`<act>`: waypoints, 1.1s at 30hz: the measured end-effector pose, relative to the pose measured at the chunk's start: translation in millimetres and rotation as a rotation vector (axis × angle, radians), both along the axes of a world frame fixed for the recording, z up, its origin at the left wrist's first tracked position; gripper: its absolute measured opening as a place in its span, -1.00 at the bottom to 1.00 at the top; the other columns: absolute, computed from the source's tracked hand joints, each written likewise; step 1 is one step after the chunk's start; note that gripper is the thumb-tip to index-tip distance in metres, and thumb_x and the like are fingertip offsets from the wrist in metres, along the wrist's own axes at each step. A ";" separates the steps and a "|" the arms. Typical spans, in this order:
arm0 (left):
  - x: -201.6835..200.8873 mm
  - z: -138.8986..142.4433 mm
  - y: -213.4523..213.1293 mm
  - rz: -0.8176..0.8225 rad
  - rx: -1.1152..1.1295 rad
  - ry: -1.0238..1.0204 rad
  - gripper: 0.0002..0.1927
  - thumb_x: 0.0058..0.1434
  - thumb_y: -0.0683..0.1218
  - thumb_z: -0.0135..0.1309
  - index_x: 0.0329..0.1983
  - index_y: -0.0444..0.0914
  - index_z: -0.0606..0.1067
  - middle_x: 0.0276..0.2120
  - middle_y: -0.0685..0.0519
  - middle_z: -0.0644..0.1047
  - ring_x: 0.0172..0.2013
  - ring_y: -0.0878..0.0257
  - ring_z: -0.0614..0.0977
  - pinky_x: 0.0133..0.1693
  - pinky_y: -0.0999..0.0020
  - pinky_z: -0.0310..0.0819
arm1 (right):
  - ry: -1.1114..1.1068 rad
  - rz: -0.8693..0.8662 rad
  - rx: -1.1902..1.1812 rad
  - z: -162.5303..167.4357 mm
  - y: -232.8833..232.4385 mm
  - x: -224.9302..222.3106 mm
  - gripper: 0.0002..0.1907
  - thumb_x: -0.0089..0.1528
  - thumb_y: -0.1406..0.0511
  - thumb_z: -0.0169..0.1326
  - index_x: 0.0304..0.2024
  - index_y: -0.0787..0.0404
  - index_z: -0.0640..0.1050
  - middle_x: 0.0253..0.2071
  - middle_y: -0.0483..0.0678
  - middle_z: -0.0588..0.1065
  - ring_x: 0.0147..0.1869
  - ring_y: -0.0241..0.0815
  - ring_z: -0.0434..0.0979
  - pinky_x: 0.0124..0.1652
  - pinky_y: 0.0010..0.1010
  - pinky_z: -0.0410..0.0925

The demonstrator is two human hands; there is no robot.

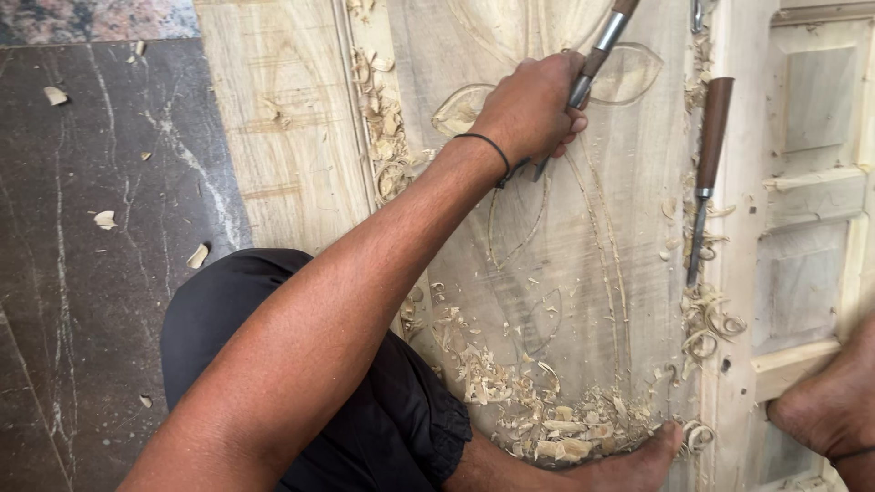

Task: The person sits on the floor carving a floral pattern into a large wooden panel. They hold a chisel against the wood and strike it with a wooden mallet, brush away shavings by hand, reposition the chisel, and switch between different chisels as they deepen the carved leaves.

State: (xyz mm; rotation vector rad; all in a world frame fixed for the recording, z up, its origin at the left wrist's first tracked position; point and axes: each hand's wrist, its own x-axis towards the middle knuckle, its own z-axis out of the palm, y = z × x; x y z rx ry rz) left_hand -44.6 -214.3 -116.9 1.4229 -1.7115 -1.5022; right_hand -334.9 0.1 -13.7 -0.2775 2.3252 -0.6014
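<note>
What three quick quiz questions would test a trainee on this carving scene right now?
1. True or false: the left hand grips a chisel whose tip meets the wooden panel.
2. Where does the second chisel lie? A) on the dark stone floor B) on the panel's right side, untouched C) under the foot
3. Fill in: the thickest heap of wood shavings lies near the person's bare ____.

Key: 1 true; 2 B; 3 foot. The right hand shows only partly at the frame's edge, so its grip cannot be judged.
</note>
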 end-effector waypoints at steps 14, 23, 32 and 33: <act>-0.3 0.7 1.1 -0.049 -0.029 -0.069 -0.91 0.26 -0.11 0.14 -0.28 -0.20 0.47 -0.65 0.20 0.58 -0.64 0.41 0.63 -0.49 0.37 0.49 | -0.015 -0.010 0.008 -0.6 -2.1 4.5 -0.39 0.36 0.08 0.20 0.26 0.39 0.43 -0.05 0.28 0.53 -0.08 0.19 0.60 -0.04 -0.03 0.45; -2.2 1.3 1.8 -0.059 0.043 -0.036 -0.96 0.29 -0.14 0.09 -0.25 -0.20 0.48 -0.63 0.19 0.59 -0.65 0.40 0.63 -0.51 0.38 0.53 | -0.011 -0.006 0.011 -0.3 -2.6 4.4 -0.39 0.37 0.08 0.20 0.26 0.39 0.43 -0.06 0.28 0.53 -0.09 0.18 0.60 -0.05 -0.05 0.46; -4.8 6.4 1.4 -0.043 0.087 -0.024 -0.94 0.27 -0.12 0.11 -0.23 -0.19 0.49 -0.63 0.17 0.58 -0.64 0.42 0.62 -0.53 0.42 0.55 | -0.005 -0.012 0.002 3.6 -4.2 6.4 -0.40 0.39 0.08 0.19 0.27 0.39 0.42 -0.06 0.28 0.53 -0.10 0.17 0.60 -0.06 -0.06 0.46; -4.2 6.5 1.7 -0.045 0.084 -0.039 -0.94 0.28 -0.12 0.10 -0.23 -0.19 0.49 -0.62 0.17 0.58 -0.64 0.42 0.62 -0.53 0.42 0.55 | -0.009 -0.009 0.001 3.8 -4.6 6.3 -0.41 0.39 0.08 0.19 0.27 0.39 0.42 -0.07 0.28 0.53 -0.10 0.17 0.60 -0.06 -0.06 0.46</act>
